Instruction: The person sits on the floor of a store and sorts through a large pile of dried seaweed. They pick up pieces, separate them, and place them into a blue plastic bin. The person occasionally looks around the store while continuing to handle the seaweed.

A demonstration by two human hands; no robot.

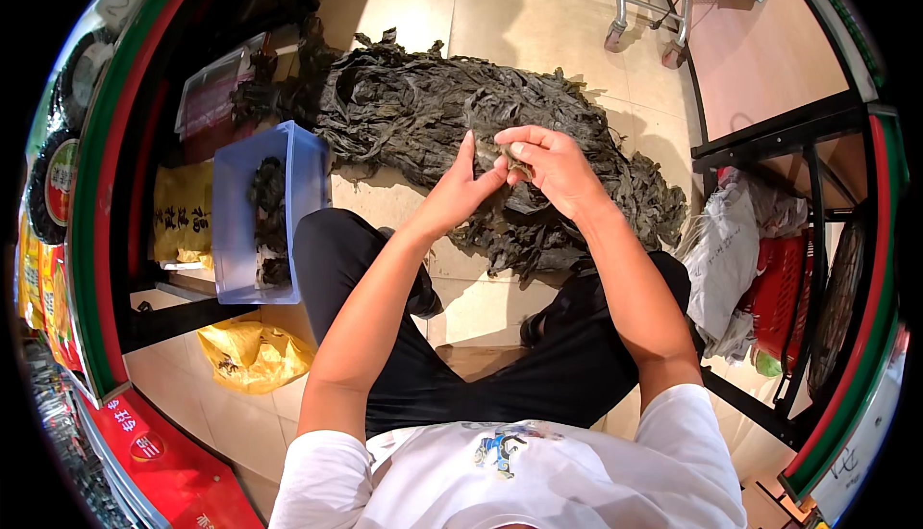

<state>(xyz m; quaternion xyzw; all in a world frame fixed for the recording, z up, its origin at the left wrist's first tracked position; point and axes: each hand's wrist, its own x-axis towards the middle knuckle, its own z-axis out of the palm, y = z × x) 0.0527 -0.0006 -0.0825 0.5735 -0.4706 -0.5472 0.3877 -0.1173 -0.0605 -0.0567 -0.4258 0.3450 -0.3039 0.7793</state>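
A long, wrinkled heap of dark dried seaweed, apparently kelp (404,111), lies across the tiled floor before my knees. Above its middle, my right hand (551,169) pinches a small greyish-brown piece of dried seaweed (516,163) between thumb and fingers. My left hand (461,187) meets it from the other side, its thumb tip at the piece and its index finger pointing up; the fingers partly hide the piece. To the left stands a blue translucent plastic bin (234,219) with some dark seaweed (270,190) inside.
Yellow bags (256,356) lie at left, one on the floor and another beside the bin. Shelf frames hem in both sides. At right are a white sack (725,262) and a red plastic basket (775,298). A metal trolley's casters (674,53) stand at the back right.
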